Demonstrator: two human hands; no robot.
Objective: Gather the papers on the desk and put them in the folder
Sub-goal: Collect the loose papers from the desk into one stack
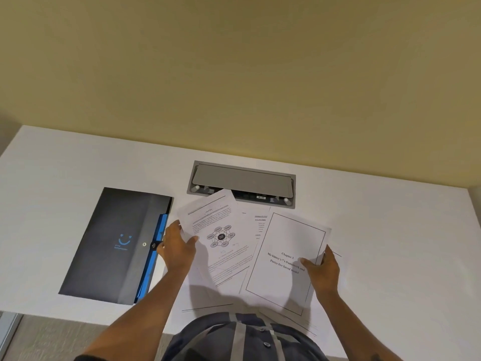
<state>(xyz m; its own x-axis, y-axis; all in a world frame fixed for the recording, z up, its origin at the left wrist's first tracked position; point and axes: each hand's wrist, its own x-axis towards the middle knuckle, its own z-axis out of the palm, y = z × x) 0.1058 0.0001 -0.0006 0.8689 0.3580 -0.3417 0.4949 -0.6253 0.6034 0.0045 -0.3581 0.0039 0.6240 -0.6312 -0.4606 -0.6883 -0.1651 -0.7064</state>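
Even, soft light; faint shadows under papers (wide-angle edge bending).

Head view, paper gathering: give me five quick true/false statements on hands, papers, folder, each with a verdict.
1. The left hand grips the sheet with the circular diagram. True.
2. The folder lies open with papers inside. False: it lies closed on the desk, left of the papers.
3. The right hand holds the Chapter 3 title page at its right edge. True.
4. The folder sits to the right of the right hand. False: it is beside the left hand.
5. The diagram sheet's top corner overlaps the grey cable hatch set in the desk. True.
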